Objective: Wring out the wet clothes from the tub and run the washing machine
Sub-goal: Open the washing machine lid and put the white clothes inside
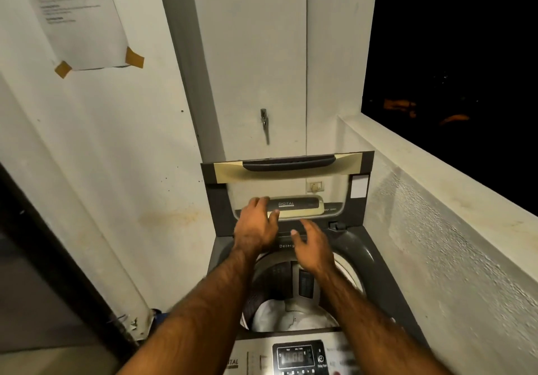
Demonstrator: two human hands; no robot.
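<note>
- I see the washing machine (378, 272) in the low middle of my view. It is grey and it loads from the top.
- Its lid (221, 200) is open and stands up at the back of the machine. The lid has a dark handle (288, 162) along its top edge.
- The left hand (256, 226) is up on the lid, right by a dark label that says DIGITAL. Its fingers lie loose on the lid and the thumb sticks out to the side. It is not wrapped around anything.
- The right hand (313, 249) is a bit lower, just over the back rim of the machine's hole. Its fingers are spread apart and it holds nothing. I cannot tell if it touches the machine.
- The wet clothes (291, 313) are inside the machine's drum, under both arms. I see a white bunch, with some dark cloth (254, 299) at its left.
- The control panel (297, 357) is at the front edge of the machine, closest to me. It has a small screen, but it is too blurry to read.
- On the wall above the machine there is a metal tap (264, 118).
- High up to the left of the machine, a paper (81, 16) is taped to the wall.
- To the right of the machine runs a pale ledge (436, 176), and it is dark outside past it.
</note>
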